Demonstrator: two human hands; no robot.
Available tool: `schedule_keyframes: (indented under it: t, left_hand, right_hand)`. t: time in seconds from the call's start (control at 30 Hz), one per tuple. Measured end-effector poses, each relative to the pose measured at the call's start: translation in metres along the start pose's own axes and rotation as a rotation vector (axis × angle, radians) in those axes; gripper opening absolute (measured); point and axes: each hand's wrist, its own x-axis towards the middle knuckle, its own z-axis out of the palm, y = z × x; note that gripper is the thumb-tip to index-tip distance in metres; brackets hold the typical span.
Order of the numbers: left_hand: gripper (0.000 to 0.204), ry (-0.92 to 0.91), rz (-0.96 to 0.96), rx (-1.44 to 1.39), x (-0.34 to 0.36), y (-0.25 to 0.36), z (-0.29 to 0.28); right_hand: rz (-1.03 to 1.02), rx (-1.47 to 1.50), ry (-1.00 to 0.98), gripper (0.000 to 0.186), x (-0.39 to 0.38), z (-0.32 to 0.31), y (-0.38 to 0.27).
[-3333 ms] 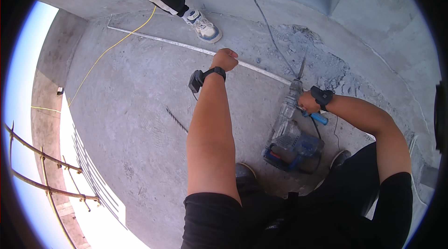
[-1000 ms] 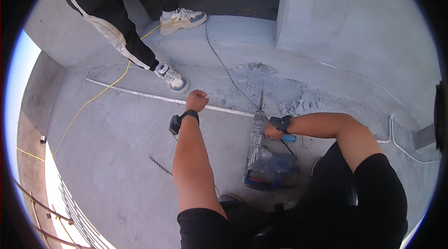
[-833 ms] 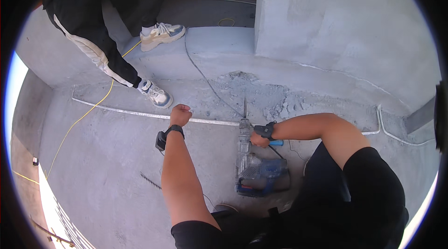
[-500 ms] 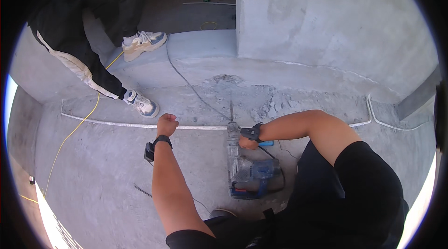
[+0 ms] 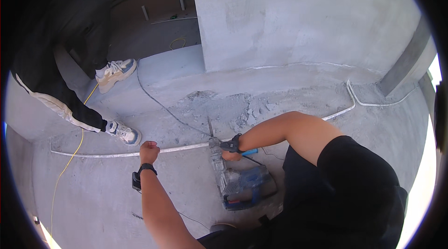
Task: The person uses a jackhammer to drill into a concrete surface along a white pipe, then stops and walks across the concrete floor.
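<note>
A dusty blue-and-grey rotary hammer lies on the concrete floor in front of me, its bit directed at the broken patch near the wall. My right hand is closed at the front of the tool, by the blue side handle that sticks out beside it. Off to the left, my left hand hovers near the white pipe with its fingers curled inward. What those fingers hold, if anything, is hidden.
Another person's shoes are at the left, one on the floor, one on the raised ledge. Grey cable and yellow cord cross the area. Rubble lies along the wall base. A loose drill bit rests left of my forearm.
My view has swung and tilted, so the scene sits lower and further left. Both hands and the rotary hammer keep about the same places relative to the floor.
</note>
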Motion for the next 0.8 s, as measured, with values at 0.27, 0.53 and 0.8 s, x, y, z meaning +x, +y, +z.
schedule_keyframes:
  t: [0.27,0.53,0.8]
  left_hand:
    - [0.025,0.013,0.058,0.016,0.001,0.006,0.006]
    - [0.024,0.016,0.015,0.001,0.004,0.002,0.006]
    - [0.024,-0.003,-0.017,0.016,0.005,0.007,0.007]
  right_hand:
    - [0.053,0.064,-0.106,0.020,0.002,0.011,0.001]
    - [0.005,0.025,-0.053,0.025,0.009,0.014,0.003]
    - [0.115,0.098,-0.051,0.025,-0.013,-0.008,-0.005]
